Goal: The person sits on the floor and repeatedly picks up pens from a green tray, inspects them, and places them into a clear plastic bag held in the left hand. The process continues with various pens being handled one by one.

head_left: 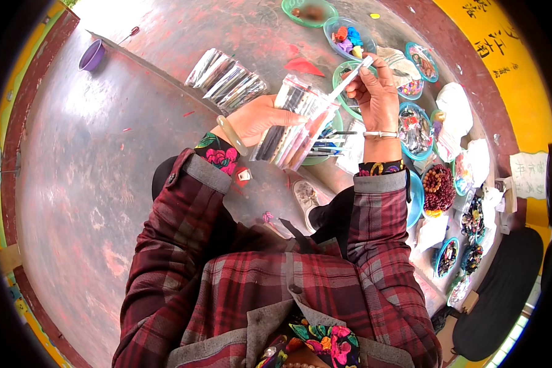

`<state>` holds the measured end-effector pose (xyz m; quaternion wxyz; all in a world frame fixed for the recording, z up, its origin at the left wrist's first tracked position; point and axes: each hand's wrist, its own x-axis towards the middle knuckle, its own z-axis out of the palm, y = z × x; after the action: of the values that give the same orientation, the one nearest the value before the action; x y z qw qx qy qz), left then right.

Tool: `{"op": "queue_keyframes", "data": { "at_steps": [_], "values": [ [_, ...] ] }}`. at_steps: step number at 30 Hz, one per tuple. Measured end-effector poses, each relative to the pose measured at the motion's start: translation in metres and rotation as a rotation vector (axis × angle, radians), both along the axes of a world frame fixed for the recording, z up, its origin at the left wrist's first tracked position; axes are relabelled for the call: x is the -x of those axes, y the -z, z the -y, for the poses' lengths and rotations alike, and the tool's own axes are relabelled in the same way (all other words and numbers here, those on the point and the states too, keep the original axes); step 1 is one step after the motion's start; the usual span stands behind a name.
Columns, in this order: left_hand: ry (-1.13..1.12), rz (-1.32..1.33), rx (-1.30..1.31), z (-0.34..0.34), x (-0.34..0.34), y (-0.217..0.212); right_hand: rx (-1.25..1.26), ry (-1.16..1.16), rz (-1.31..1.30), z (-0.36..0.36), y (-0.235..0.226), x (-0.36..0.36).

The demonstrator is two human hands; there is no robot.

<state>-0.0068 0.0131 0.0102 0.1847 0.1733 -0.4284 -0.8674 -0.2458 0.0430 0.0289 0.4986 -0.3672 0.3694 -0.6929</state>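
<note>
My left hand [254, 122] is closed around a clear plastic bag [295, 138] packed with slim, pen-like sticks in dark, pale and pinkish colours. The thumb lies across the front of the bag. Up and to the right, my right hand [379, 101] pinches the upper end of a slim white stick [348, 81], pen-like in shape. The stick's lower end meets the bag's upper right edge; whether it is inside cannot be made out. Two similar filled bags [227, 80] lie on the floor beyond my left hand. Partly hidden behind the bag, a basket of pens [326, 147] stands below my hands.
Bowls stand along the right: one with colourful items [349, 38], one with small packets [416, 130]. Dark red beads [440, 189] and white plastic bags [454, 113] are among them. A black stool seat [500, 294] is at lower right. A purple basin [92, 55] sits far left.
</note>
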Motion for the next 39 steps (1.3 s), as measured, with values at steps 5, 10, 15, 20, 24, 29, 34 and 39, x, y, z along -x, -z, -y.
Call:
{"op": "queue_keyframes", "data": {
  "at_steps": [5,10,15,20,24,29,34,39],
  "values": [
    [-0.038,-0.017,-0.052,-0.002,0.001,-0.002,0.001,0.028,-0.093,-0.003,-0.003,-0.004],
    [-0.045,0.043,-0.054,0.001,-0.002,0.001,-0.006,0.006,-0.193,-0.004,-0.004,-0.006],
    [-0.052,0.021,-0.071,0.001,0.000,0.002,-0.016,-0.068,-0.280,-0.004,0.002,-0.014],
    [-0.106,0.056,-0.085,0.001,-0.003,-0.001,-0.100,-0.090,-0.452,-0.006,0.003,-0.024],
    [-0.110,0.039,-0.085,0.002,-0.004,-0.003,-0.027,-0.070,-0.505,-0.004,0.002,-0.025],
    [-0.117,0.003,-0.088,0.000,-0.004,-0.004,-0.016,-0.108,-0.413,-0.005,0.003,-0.018],
    [-0.073,0.024,-0.075,0.002,-0.004,-0.004,-0.018,-0.286,-0.456,-0.007,-0.001,-0.006],
    [-0.098,0.010,-0.074,0.001,-0.005,-0.004,-0.043,-0.364,-0.489,-0.009,-0.003,-0.018]
  ]
}}
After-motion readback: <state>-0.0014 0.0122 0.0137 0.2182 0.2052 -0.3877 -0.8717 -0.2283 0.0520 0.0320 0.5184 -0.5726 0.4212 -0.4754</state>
